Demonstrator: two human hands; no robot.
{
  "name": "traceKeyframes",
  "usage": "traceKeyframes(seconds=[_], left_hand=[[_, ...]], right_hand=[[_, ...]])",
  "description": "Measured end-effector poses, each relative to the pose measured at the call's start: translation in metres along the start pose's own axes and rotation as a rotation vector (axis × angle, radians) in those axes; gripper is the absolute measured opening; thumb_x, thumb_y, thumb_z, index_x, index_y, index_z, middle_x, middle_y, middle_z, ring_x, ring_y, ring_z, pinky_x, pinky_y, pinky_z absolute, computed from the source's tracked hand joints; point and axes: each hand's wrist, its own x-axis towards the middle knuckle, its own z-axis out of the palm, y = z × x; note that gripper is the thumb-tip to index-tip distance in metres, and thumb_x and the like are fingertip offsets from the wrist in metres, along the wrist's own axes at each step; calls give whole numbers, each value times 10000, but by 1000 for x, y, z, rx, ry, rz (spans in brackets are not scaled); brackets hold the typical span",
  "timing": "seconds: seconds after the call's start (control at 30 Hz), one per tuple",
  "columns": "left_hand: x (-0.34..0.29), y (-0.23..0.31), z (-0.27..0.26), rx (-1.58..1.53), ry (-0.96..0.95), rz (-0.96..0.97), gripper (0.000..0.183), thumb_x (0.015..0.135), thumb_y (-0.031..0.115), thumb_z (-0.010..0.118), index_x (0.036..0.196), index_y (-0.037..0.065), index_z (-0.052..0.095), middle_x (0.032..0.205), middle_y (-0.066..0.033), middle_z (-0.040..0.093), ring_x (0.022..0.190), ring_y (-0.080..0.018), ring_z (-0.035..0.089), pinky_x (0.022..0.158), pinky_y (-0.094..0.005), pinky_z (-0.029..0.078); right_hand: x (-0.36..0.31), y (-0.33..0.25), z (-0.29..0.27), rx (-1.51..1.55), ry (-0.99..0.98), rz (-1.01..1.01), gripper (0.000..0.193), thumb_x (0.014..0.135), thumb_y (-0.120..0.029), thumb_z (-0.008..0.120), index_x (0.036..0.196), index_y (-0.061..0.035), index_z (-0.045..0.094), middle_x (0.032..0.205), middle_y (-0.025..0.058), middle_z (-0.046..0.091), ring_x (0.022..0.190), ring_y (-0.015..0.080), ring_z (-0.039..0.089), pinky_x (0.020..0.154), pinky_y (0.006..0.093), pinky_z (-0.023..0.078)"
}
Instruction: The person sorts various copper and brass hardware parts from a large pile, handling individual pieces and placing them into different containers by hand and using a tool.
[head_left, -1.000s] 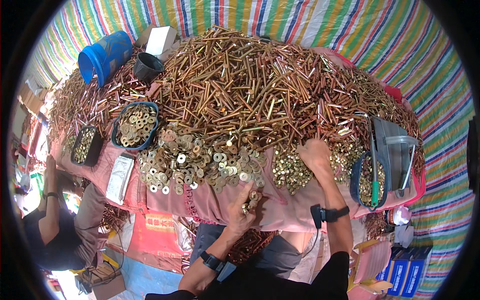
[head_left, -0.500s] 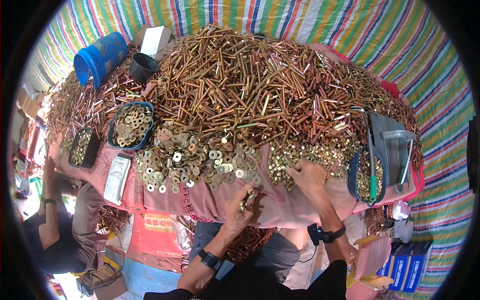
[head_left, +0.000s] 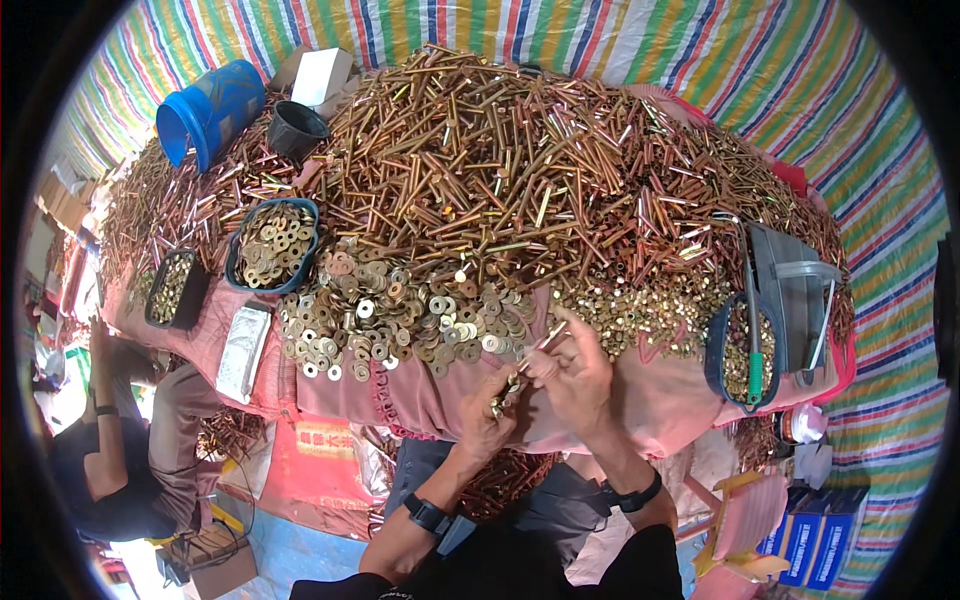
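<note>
My left hand (head_left: 487, 418) is closed round a few small brassy metal pieces (head_left: 498, 404), too small and covered to tell whether they are washers or nuts. Right beside it, my right hand (head_left: 583, 378) pinches a coppery bolt (head_left: 546, 340), held slantwise with its lower end at the left fingertips. Both hands are over the pink cloth (head_left: 645, 405) at the near edge. Beyond the left hand spreads a heap of flat washers (head_left: 400, 315). Past the right hand lies a heap of small brassy nuts (head_left: 650, 318).
A large mound of bolts (head_left: 480, 160) fills the far side. Washers fill a blue tub (head_left: 233, 262); nuts fill a black box (head_left: 186, 312) and a dark basket (head_left: 714, 350) with a green-handled tool (head_left: 755, 370). A blue bucket (head_left: 215, 110) lies tipped. Another person (head_left: 105, 450) sits at left.
My right hand has come left and nearer from the nuts to my left hand, bringing the bolt to its fingertips. My left hand stays closed in nearly the same place.
</note>
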Motion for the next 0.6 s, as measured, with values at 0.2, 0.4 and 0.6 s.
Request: traceKeyframes(seconds=[0.2, 0.4, 0.6], left_hand=[[-9, -8, -2, -86, -36, -60, 603, 795, -130, 660, 1387, -14, 636, 1163, -193, 744, 1016, -326, 748, 884, -352, 587], [0, -6, -5, -41, -12, 46, 537, 868, -21, 698, 1400, 3, 626, 1267, -218, 689, 1148, -404, 679, 975, -428, 550], [7, 14, -1, 79, 67, 13, 303, 1001, 67, 710, 1298, 4, 695, 1135, -179, 734, 1023, -343, 709, 903, -395, 566]], right_hand=[[-9, -2, 6, -425, -4, -368, 626, 978, -147, 782, 1526, -22, 508, 940, 158, 734, 762, 247, 731, 681, 384, 594], [-8, -6, 7, -748, -239, -606, 398, 924, -69, 756, 1316, -67, 688, 1142, 139, 713, 864, 316, 735, 716, 411, 610], [-29, 6, -18, -651, 53, -281, 218, 926, -101, 767, 1137, -49, 747, 1007, 132, 699, 872, 352, 706, 740, 423, 571]])
